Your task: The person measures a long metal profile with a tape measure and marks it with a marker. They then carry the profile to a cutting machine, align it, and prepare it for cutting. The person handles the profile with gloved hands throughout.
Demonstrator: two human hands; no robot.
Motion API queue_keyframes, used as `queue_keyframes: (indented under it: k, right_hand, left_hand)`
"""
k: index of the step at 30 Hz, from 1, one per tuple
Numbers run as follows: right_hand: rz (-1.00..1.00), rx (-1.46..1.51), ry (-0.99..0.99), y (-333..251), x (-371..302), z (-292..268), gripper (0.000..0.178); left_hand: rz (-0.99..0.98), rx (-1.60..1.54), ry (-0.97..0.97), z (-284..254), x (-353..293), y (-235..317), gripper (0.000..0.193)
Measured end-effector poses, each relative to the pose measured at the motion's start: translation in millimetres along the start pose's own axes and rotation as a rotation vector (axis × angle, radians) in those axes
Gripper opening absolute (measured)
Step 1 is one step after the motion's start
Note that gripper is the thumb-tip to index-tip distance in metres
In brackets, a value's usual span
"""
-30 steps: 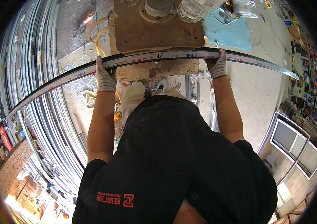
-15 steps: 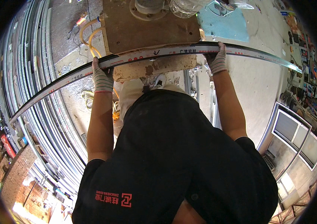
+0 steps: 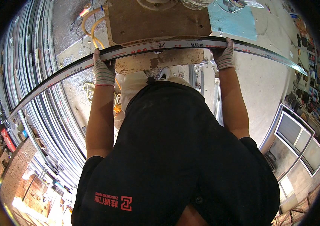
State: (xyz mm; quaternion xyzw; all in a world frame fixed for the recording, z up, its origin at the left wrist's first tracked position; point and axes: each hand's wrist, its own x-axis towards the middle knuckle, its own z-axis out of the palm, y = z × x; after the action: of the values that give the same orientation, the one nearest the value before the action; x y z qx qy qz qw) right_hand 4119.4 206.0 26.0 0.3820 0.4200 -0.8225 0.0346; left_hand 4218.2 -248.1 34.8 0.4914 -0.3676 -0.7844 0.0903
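Note:
A long, narrow metal profile (image 3: 160, 47) with printed white film and dark edges stretches across in front of me. It looks bowed in this wide view. My left hand (image 3: 104, 71), in a striped knit glove, is closed round it left of the middle, thumb over the near face. On the other side my right hand (image 3: 224, 56), gloved alike, grips the profile with the thumb on top. The fingers of both hands are partly hidden behind it. Just beyond the profile is a brown board (image 3: 156, 24) on a worn wooden bench (image 3: 160, 62); whether they touch I cannot tell.
Many long metal profiles (image 3: 41, 71) lie stacked along the left. A yellow hose (image 3: 88, 28) loops beside the bench. A light blue sheet (image 3: 233, 22) lies beyond it at the right. Framed window panels (image 3: 299, 137) stand at the lower right, and cluttered shelves (image 3: 312, 75) line the far right.
The bench and my hands with the profile appear slightly farther up and to the right in the picture. Both hands keep their grip.

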Motion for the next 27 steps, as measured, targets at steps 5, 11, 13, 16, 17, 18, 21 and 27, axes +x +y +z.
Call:
queue_keyframes:
  k: [5, 11, 13, 16, 17, 18, 21, 27]
  right_hand:
    - [-0.036, -0.004, 0.025, 0, 2, 1, 0.049]
    - [-0.022, 0.024, 0.017, -1, 3, 1, 0.046]
    - [-0.034, 0.043, 0.029, 0, 2, 2, 0.045]
    - [-0.017, 0.062, 0.026, 0, 1, 3, 0.043]
    - [-0.016, 0.070, 0.021, 1, 2, 3, 0.044]
    - [-0.019, 0.081, 0.023, 0, 2, 2, 0.044]
    - [-0.005, 0.081, 0.023, 1, 5, 1, 0.047]
    - [0.004, 0.018, 0.012, 2, 9, -1, 0.048]
  left_hand:
    - [-0.012, 0.042, 0.015, 0, 6, 0, 0.042]
    - [-0.017, 0.041, -0.029, -1, 12, 0, 0.043]
    - [-0.022, 0.032, -0.026, -1, 14, 0, 0.042]
    - [-0.039, 0.000, -0.051, -1, 14, 0, 0.042]
    - [-0.033, -0.005, -0.067, -1, 14, 0, 0.042]
    - [-0.030, -0.009, -0.082, -1, 14, 0, 0.042]
    - [-0.039, 0.013, -0.068, -1, 12, 1, 0.042]
    - [-0.043, 0.021, -0.044, 0, 9, 2, 0.042]
